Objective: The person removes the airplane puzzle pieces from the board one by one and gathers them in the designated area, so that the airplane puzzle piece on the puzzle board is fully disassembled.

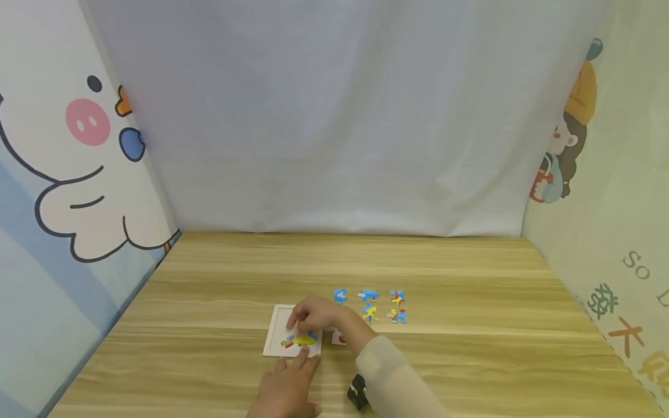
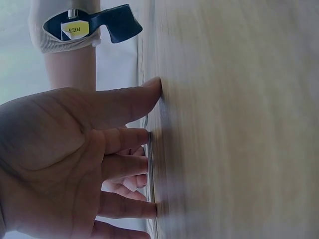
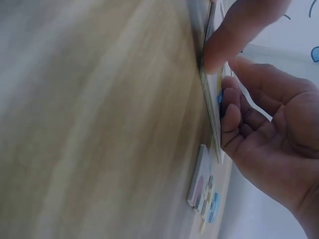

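A white-framed puzzle board lies on the wooden table, with yellow, red and blue assembled parts showing in its lower half. My left hand reaches in from the near side, fingers extended and fingertips at the board's near edge; the left wrist view shows its palm upright beside the board. My right hand comes over the board from the right, bent fingers pointing down onto it. In the right wrist view, curled fingers meet the board beside a blue patch. I cannot tell whether they pinch a piece.
Several loose jigsaw pieces lie in rows right of the board. A white piece with red is partly hidden beneath the right forearm. A black wrist mount juts from the right sleeve. A grey-white curtain borders the table's far edge.
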`<state>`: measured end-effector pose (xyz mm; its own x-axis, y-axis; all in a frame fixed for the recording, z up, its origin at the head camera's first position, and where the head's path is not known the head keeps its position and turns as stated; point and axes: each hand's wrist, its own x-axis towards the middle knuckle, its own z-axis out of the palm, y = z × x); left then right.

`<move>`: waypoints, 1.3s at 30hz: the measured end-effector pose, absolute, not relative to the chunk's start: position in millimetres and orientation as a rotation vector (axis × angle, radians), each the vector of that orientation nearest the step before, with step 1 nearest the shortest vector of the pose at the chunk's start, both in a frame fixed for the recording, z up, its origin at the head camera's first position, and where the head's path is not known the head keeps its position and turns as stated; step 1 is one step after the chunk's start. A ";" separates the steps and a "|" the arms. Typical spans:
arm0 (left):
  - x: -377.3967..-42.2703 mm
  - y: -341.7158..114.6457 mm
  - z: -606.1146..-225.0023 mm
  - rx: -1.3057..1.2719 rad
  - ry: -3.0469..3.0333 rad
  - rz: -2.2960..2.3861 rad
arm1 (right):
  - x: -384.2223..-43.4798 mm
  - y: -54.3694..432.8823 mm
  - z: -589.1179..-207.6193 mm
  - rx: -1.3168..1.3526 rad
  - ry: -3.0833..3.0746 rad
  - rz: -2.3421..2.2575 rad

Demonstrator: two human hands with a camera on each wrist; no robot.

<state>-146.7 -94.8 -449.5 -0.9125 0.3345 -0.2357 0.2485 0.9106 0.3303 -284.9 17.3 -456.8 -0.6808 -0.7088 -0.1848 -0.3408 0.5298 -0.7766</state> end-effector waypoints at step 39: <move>-150.6 -95.6 -449.2 0.396 2.737 0.491 | -281.7 16.8 -455.9 -0.708 2.131 -1.299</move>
<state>-150.6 -95.6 -449.2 -0.9062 0.3247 -0.2707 0.2104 0.9018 0.3774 -281.7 16.8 -455.9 -0.7159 -0.6762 -0.1741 -0.1552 0.3972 -0.9045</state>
